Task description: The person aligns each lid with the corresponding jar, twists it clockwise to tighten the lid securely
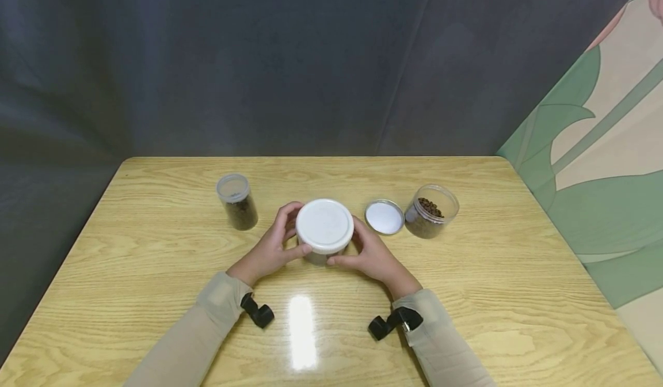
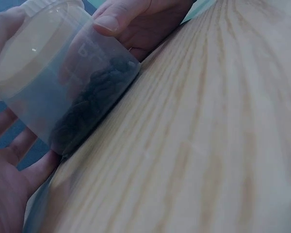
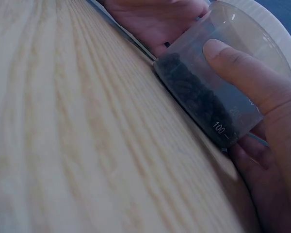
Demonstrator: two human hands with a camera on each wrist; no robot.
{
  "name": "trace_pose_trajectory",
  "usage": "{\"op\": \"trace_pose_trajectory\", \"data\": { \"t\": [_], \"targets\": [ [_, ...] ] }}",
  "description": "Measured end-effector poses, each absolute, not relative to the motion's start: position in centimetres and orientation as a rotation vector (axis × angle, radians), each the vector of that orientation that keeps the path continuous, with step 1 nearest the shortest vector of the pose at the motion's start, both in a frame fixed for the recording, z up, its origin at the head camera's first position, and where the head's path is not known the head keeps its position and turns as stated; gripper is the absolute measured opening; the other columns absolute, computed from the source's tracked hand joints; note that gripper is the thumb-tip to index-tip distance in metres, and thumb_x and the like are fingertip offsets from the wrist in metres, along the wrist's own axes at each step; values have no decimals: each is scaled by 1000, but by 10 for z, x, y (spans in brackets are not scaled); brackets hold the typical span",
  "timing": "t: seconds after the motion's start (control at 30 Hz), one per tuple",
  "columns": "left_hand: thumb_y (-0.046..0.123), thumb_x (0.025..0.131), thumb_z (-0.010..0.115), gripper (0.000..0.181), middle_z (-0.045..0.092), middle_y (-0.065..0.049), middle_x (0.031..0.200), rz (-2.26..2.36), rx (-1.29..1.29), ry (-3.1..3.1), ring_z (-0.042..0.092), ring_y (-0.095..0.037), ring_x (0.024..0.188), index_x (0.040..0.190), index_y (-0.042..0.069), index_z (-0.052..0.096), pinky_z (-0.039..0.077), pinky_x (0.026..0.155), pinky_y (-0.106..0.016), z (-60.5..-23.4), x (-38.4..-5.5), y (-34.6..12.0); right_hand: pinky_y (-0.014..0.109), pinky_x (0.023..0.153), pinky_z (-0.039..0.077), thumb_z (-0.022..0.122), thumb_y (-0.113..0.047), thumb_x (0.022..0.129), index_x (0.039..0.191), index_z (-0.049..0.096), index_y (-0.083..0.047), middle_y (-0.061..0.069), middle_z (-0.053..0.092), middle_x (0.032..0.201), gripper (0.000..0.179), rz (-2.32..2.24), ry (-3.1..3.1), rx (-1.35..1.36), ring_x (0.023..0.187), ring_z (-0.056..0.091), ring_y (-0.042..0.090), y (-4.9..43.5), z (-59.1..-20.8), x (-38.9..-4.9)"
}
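Note:
A clear plastic jar (image 3: 194,94) with a white screw lid (image 1: 324,223) stands on the table between both hands. Dark pieces (image 2: 94,102) cover its bottom, and measuring marks show on its wall in the right wrist view. My left hand (image 1: 273,247) grips it from the left, thumb at the lid's edge in the head view and fingers round the far side. From the right, my right hand (image 1: 372,253) holds the jar's body, its thumb (image 3: 237,68) along the near wall and other fingers curled behind.
On the wooden table (image 1: 466,318), a tall clear jar (image 1: 240,211) of dark contents stands at left. To the right lies a round metal-rimmed lid (image 1: 384,217) beside an open clear jar (image 1: 426,226) part full of brown pellets. A dark curtain (image 1: 311,64) hangs behind.

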State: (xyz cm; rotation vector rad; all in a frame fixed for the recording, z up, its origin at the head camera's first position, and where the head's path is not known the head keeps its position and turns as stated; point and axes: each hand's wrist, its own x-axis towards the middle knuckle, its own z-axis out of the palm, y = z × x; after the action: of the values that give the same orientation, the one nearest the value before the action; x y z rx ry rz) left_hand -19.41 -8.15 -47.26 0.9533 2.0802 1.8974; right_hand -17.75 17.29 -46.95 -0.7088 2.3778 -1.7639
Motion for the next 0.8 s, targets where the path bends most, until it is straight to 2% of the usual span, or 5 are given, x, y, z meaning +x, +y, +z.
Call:
{"op": "trace_pose_trajectory", "data": {
  "t": [0.57, 0.8],
  "targets": [
    [50, 94, 70, 97, 33, -19, 154, 1894, 995, 2063, 36, -34, 143, 155, -3, 15, 33, 117, -51, -472, -196, -81, 45, 120, 28, 90, -2, 74, 152, 42, -9, 9, 47, 153, 92, -1779, 2365, -724, 145, 38, 27, 174, -470, -178],
    [50, 94, 70, 97, 33, -23, 154, 1885, 988, 2088, 35, -39, 143, 154, -3, 15, 32, 115, -58, -472, -195, -82, 45, 120, 29, 91, -4, 73, 152, 42, -11, 7, 47, 153, 93, -1757, 2388, -728, 144, 39, 27, 173, -470, -178]
  ]
}}
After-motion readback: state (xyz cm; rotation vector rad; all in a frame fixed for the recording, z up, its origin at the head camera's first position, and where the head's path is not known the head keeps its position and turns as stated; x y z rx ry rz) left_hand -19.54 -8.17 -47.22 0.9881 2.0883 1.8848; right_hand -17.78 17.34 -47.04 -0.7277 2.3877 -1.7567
